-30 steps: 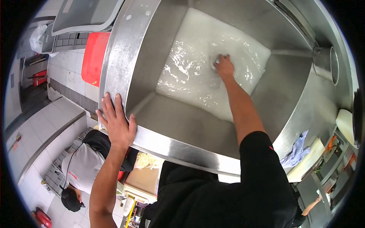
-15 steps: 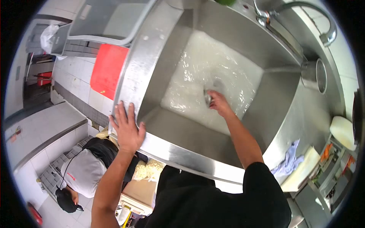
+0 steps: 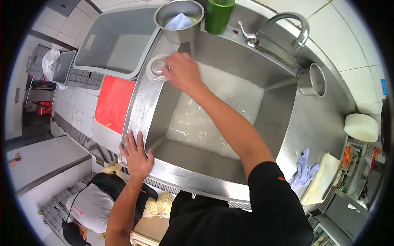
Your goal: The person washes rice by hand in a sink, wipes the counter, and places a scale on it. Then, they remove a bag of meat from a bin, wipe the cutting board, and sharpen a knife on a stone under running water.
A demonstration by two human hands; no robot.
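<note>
While the person leaned over the steel sink (image 3: 193, 176), the left hand (image 3: 136, 155) lay flat on the sink's near left rim, fingers spread wide and holding nothing. Below that rim, on the tiled floor, another person in a grey top (image 3: 87, 203) crouched beside a bag of pale food pieces (image 3: 159, 203). To the right of the sink, on the steel counter, a blue cloth (image 3: 303, 172) lay crumpled, with a white cutting board (image 3: 322, 180) just beyond it at the counter's edge. Inside the sink, shallow cloudy water (image 3: 205, 123) covered the basin floor. The right arm stretched across the basin to its far left rim, where the right hand (image 3: 180, 71) closed its fingertips on a small round metal strainer (image 3: 156, 69) that rested on the rim; how tightly the fingers gripped could not be told. Left of the sink, a red board (image 3: 113, 102) lay on the floor and a grey plastic tub (image 3: 115, 43) stood past it. At the sink's far edge sat a steel bowl (image 3: 179, 18) with a blue cloth inside, a green bottle (image 3: 218, 15) just beside it, and the curved faucet (image 3: 283, 28). A steel cup (image 3: 312, 80) stood at the far right corner of the sink.
</note>
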